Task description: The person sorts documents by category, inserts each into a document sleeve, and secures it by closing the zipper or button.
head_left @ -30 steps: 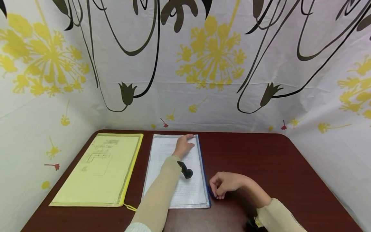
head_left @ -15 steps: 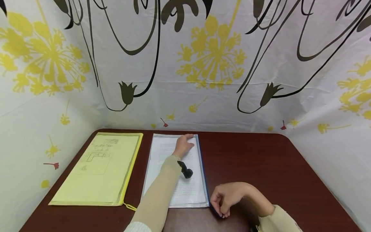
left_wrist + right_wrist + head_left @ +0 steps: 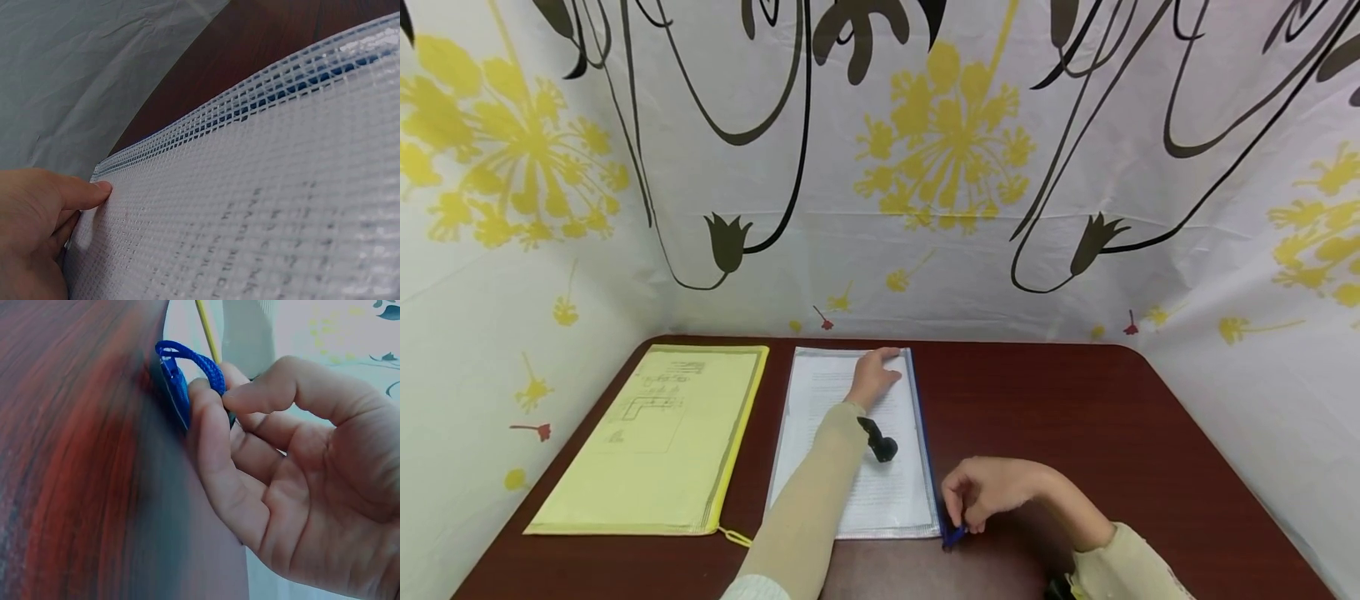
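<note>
A clear mesh zip folder with a blue zip edge lies on the table, printed sheets showing through. My left hand holds its far right corner; in the left wrist view one digit of that hand presses on top of the mesh and other fingers curl at the edge. At the near right corner my right hand pinches the blue zip pull cord. In the right wrist view the braided cord loop is between thumb and forefinger of the right hand, beside the blue slider.
A yellow zip folder with a drawing inside lies at the left, its yellow cord loop at the near corner. The dark red table has rounded far corners. White patterned cloth hangs behind it and at both sides.
My right hand has slid toward me along the blue edge to the near corner, then lifted back slightly, showing the blue pull cord. My left hand stays on the far corner.
</note>
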Tool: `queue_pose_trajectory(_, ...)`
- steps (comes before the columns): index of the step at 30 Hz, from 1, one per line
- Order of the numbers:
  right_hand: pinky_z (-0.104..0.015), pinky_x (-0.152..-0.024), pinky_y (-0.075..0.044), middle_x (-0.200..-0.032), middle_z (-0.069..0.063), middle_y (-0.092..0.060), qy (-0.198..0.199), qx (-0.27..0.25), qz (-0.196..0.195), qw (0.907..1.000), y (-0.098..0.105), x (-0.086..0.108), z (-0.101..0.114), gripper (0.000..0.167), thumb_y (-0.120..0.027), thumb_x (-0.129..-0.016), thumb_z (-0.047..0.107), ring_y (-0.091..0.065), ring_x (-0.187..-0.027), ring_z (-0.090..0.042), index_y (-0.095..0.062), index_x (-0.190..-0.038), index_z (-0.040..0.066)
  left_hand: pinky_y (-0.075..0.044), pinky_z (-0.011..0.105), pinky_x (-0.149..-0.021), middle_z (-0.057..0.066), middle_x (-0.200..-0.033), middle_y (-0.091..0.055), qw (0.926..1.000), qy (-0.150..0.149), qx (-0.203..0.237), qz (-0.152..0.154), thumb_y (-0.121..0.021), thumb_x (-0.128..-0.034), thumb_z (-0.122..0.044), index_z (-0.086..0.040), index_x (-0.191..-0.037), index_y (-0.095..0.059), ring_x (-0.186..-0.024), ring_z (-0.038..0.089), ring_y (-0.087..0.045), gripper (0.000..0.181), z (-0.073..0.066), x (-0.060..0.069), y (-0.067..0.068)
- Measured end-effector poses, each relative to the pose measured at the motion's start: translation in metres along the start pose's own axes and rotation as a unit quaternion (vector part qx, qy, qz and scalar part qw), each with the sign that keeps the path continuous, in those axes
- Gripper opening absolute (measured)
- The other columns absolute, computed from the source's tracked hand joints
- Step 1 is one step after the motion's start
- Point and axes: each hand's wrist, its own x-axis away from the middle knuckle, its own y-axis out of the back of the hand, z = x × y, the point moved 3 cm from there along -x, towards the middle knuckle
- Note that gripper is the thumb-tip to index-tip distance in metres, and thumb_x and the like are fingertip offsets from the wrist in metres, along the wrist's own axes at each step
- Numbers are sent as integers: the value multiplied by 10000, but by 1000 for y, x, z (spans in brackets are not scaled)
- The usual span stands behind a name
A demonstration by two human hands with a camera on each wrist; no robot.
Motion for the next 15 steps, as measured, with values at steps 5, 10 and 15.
queue_pose_trajectory(5, -256, -602, -583, -794, -19, -670, -35, 101, -651, 9978, 7, 2, -5, 97, -622, -811, -60, -623, -645, -79, -680, -881, -26, -427, 440, -1145, 141, -1394, -607, 10000, -33, -27, -27, -678, -894, 8, -34, -1336, -615, -1366, 326, -497, 448, 0, 0, 0)
queue_pose_trajectory(10, -264, -622, -587, -775, -50, -672, -346, 272, -1087, 9931, 13, 5, -14, 68, -635, -824, -29, -635, -668, -116, -678, -865, 4, -419, 442, -1152, 140, -1407, -597, 10000, 18, -34, 6, -677, -899, 2, -38, -1345, -608, -1373, 328, -489, 453, 0, 1, -1)
queue_pose_trajectory(15, -250, -623, -582, -769, -42, -666, -450, 337, -1271, 9903, 18, 7, -21, 58, -630, -833, -14, -636, -677, -131, -669, -870, 7, -408, 451, -1160, 152, -1419, -584, 10000, -11, -68, 38, -670, -903, 4, -25, -1356, -594, -1380, 336, -479, 461, -2, 2, 1)
